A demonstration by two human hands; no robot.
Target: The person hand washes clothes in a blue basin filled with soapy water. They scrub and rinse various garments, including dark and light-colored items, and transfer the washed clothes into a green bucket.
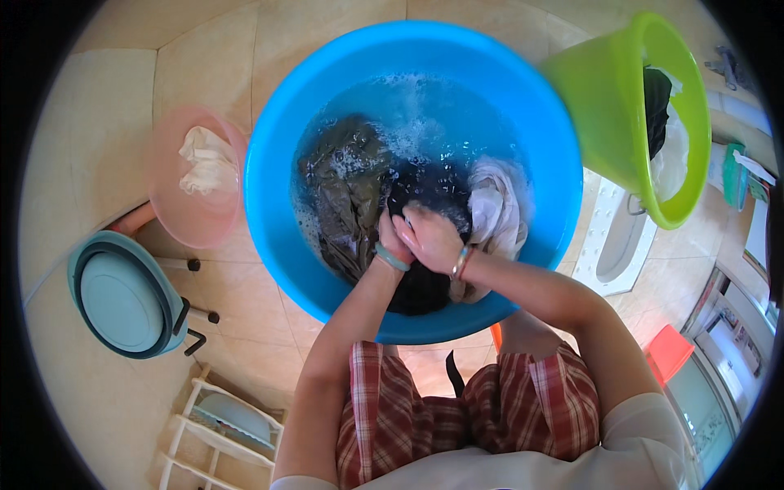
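Observation:
A big blue tub (273, 163) holds sudsy water and several wet clothes. My left hand (391, 238) and my right hand (433, 239) come together over the middle of it, closed on a black garment (429, 186). The right hand partly covers the left, and some fingertips are hidden in the cloth. Left of my hands, a dark olive-brown garment (349, 204) lies bunched in the water. On the right, a whitish-grey garment (494, 208) sits partly above the surface, beside my right wrist.
A pink translucent basin (188, 229) with a white cloth (206, 161) stands at the left, above a grey-green folding basin (122, 302). A tilted green bucket (600, 98) with black and white clothes is at the far right, near a white squat toilet (616, 245). A white rack (220, 441) stands lower left.

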